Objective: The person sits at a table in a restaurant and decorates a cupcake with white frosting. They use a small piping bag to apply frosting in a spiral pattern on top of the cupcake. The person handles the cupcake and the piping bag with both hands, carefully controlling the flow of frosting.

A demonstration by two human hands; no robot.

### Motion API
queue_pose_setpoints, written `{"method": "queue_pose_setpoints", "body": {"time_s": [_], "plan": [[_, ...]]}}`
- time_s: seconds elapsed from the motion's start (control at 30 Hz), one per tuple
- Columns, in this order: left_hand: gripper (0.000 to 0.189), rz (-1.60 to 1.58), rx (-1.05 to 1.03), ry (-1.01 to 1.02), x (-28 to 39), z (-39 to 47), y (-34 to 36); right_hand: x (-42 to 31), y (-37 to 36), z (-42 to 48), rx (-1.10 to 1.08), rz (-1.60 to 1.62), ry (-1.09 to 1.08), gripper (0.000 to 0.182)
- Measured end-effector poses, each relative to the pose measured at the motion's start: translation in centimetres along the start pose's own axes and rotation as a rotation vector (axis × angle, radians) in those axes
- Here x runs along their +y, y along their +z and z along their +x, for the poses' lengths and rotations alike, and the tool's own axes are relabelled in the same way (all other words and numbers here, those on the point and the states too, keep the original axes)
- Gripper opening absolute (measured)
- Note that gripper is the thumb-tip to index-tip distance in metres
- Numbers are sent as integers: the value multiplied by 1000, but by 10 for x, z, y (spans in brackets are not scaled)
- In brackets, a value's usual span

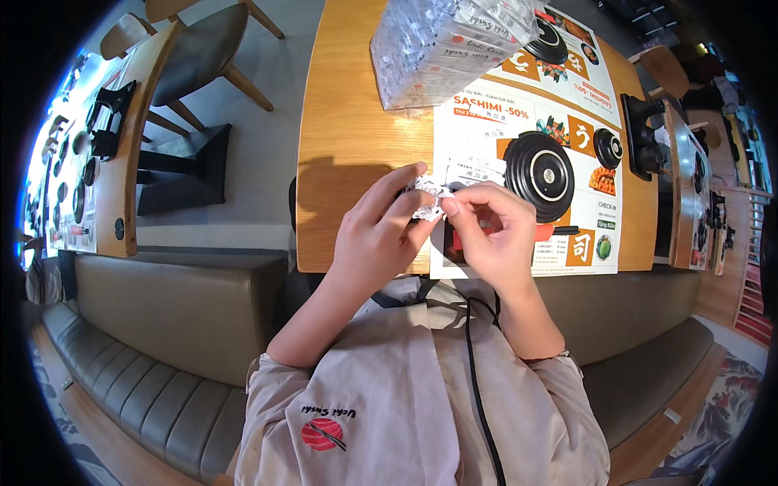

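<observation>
My left hand (389, 222) and my right hand (495, 228) meet over the near edge of the wooden table. Between them is a small bunch of crumpled white printed paper or film (428, 197), held in the left fingers and pinched at its right end by the right thumb and forefinger. Under and beyond the hands, several flat white printed slips (477, 173) lie on a paper placemat (523, 109). A black ribbed plate (540, 176), apparently upside down, sits right of them. A red sleeve (544, 232) with black chopsticks (566, 230) shows beside my right hand, which partly hides it.
A clear plastic bag of white printed packets (437, 61) stands at the far side of the table (340, 140). A small black dish (608, 147) and a black condiment tray (641, 136) are at right. Bench seats (164, 316) flank me; a chair (206, 54) stands left.
</observation>
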State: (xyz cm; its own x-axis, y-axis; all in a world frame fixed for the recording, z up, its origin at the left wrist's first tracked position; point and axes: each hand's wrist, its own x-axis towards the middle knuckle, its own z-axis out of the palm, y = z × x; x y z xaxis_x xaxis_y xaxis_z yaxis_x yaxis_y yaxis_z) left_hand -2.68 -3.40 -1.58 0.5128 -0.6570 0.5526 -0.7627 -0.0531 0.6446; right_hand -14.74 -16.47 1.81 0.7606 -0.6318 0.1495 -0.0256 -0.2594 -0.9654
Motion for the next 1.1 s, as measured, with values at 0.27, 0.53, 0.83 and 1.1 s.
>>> {"method": "queue_pose_setpoints", "body": {"time_s": [0.27,0.53,0.83,1.1], "plan": [[29,-41,-13,3,-2,0,-1,8,7,-4,-11,34,-11,6],[26,-32,-59,24,2,4,-14,10,-51,29,46,-532,-105,12],[24,-37,-90,47,-10,3,-18,27,-52,29,-203,-793,-102,16],[21,-79,-94,16,-15,5,-25,22,-51,32,-218,-764,-64,9]]}}
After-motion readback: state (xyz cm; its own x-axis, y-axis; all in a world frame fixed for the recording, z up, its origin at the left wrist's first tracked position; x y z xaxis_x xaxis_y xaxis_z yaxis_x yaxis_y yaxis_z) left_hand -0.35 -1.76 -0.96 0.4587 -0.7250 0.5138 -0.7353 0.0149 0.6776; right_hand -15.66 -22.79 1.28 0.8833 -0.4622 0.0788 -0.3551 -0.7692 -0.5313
